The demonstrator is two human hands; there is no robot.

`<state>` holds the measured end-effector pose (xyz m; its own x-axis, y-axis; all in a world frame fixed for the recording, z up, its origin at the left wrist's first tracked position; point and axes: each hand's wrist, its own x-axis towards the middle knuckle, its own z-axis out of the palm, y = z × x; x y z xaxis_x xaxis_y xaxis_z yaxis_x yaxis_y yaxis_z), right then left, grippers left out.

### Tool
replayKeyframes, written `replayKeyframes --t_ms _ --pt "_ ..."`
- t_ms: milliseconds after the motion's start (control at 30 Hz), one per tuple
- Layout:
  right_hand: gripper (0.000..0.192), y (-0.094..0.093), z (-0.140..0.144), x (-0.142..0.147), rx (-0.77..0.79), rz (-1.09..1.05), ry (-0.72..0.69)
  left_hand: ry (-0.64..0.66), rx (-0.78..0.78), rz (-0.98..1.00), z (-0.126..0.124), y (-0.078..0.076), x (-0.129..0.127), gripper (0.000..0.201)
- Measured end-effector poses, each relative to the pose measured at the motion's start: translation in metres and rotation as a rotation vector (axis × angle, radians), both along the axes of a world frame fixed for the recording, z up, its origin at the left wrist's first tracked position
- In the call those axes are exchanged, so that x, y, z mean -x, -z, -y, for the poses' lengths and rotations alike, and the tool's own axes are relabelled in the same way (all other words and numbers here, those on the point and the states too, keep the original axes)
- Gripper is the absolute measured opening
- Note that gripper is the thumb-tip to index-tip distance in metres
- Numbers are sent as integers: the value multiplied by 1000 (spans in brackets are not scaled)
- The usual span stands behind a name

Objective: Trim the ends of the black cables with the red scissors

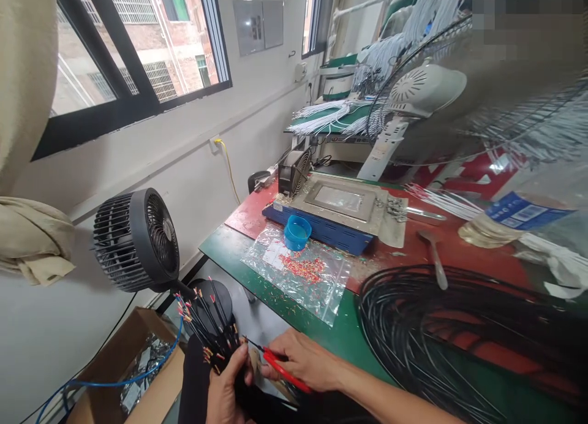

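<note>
My left hand [229, 381] is closed round a bundle of black cables [212, 317]. Their stripped ends fan upward, with red, yellow and pale inner wires showing. In my right hand [305, 356] I grip scissors with red handles [283, 370]. The dark blades point left and reach the cable ends beside my left thumb; whether they touch a wire is too small to tell. On the bench lies a clear plastic bag [337, 283] with many small red and yellow bits [303, 268] on it. A blue round dish [297, 233] stands on the same bag.
A blue heating unit [331, 228] with a small fan [294, 171] sits on the bench. Coiled black cable [395, 326], a spoon [434, 258] and a bottle [509, 219] lie to the right. At left are a floor fan [138, 240] and a cardboard box [160, 381].
</note>
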<state>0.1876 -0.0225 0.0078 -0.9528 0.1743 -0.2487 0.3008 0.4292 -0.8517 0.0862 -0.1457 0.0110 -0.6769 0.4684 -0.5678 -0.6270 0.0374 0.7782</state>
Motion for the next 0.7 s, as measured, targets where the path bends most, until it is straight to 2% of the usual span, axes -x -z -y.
replayKeyframes --t_ms 267,467,700 --pt "53 4 2 1 17 13 -7 2 21 21 1 4 2 15" --pt "53 7 4 1 -99 45 -32 -10 24 43 1 6 0 20" --pt "54 6 3 1 -93 55 6 -49 35 75 0 6 -1 17"
